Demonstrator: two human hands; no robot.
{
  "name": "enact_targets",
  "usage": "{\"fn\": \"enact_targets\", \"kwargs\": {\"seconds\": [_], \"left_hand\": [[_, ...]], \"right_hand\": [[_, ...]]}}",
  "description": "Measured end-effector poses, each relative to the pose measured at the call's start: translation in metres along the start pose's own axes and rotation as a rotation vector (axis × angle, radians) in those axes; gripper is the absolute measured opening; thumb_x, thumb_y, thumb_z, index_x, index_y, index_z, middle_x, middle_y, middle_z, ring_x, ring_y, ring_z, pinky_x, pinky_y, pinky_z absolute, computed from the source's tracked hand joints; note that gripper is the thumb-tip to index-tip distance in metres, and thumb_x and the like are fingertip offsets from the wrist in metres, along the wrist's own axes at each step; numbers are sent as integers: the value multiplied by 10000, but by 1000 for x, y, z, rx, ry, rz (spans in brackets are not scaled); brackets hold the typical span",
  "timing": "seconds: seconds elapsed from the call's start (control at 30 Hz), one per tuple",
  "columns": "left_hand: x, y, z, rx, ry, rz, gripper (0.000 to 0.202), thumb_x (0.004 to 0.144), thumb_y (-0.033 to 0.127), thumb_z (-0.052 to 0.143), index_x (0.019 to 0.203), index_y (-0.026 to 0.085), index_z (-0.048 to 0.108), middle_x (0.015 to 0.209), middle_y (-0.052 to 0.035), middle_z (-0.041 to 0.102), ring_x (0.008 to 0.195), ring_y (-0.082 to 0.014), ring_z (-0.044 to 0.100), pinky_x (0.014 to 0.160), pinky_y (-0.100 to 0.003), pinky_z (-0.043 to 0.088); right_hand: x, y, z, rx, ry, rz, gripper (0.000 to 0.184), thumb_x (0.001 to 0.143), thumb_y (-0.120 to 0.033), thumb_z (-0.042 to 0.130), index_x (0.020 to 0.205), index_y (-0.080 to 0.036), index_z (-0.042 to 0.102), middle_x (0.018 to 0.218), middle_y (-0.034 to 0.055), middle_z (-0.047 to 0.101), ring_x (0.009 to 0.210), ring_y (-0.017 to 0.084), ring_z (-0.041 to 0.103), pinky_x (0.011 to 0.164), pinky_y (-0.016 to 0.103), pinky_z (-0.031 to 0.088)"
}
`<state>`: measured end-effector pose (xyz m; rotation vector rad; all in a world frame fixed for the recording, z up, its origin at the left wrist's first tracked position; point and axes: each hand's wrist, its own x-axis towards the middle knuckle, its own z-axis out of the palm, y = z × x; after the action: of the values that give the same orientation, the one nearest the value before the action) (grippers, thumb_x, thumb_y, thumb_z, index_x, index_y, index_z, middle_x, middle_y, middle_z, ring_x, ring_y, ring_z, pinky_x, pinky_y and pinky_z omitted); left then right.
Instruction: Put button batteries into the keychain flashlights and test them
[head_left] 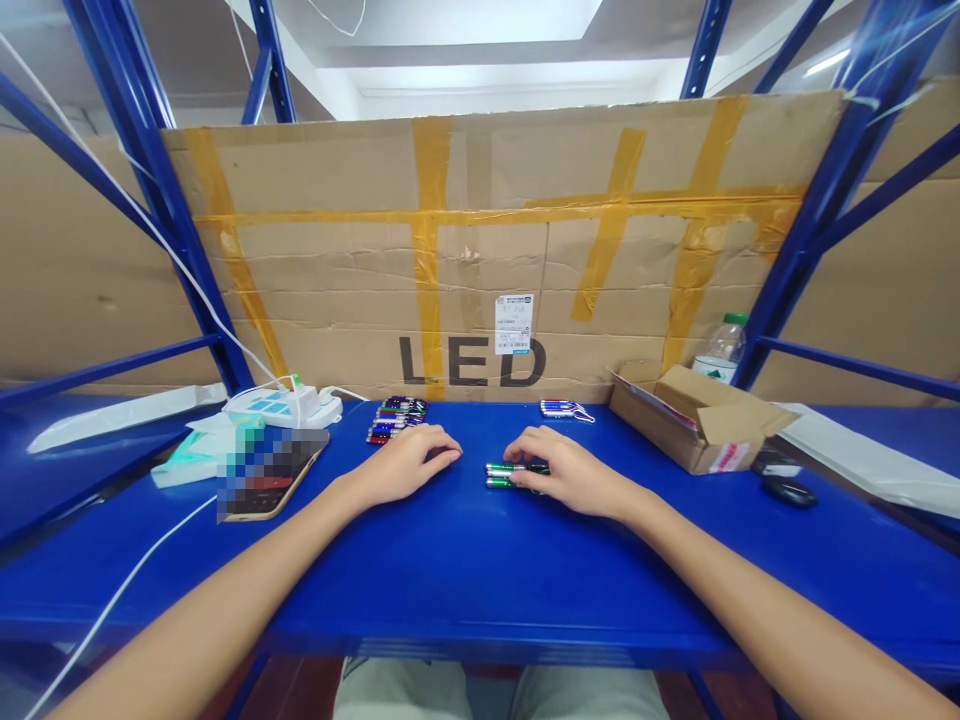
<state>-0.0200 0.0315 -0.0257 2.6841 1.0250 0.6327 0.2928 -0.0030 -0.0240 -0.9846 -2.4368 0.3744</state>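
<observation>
My right hand (566,468) is over a small group of pen-sized metal tubes (497,482), green and silver. Its fingers and thumb close around their right part, so their other ends are hidden. I cannot tell exactly what the tubes are. My left hand (409,463) rests on the blue table, fingers loosely stretched to the right and thumb apart, with nothing visible in it. Just behind it lies a stack of similar tubes (386,425) in red, blue, green and dark colours, partly covered by the hand. Farther back, a few blue and silver tubes (556,409) with a pale cord lie together.
On the left are a phone (281,485), a soft tissue-like pack (191,455) and a white power strip (274,405) with cables. To the right stand an open cardboard box (675,425), a bottle (724,345) and a black mouse (789,491). Taped cardboard (337,270) walls the back.
</observation>
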Motion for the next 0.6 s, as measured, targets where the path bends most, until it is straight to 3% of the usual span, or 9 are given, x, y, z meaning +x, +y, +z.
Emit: {"fn": "enact_targets", "kwargs": {"seconds": [0.33, 0.6], "left_hand": [[0, -4, 2, 18, 8, 3, 340, 1131, 424, 512, 1201, 230, 782, 1232, -79, 783, 1168, -261, 710, 1069, -406, 522], [0, -4, 3, 10, 16, 17, 331, 1128, 414, 515, 1184, 229, 784, 1226, -77, 790, 1162, -261, 708, 1069, -413, 519]], "right_hand": [[1, -12, 2, -26, -82, 34, 111, 989, -270, 774, 1083, -229, 729, 1125, 63, 718, 1104, 272, 595, 956, 399, 482], [2, -11, 3, -39, -112, 40, 65, 994, -273, 757, 1014, -231, 712, 1072, 66, 723, 1068, 277, 602, 942, 411, 478]]}}
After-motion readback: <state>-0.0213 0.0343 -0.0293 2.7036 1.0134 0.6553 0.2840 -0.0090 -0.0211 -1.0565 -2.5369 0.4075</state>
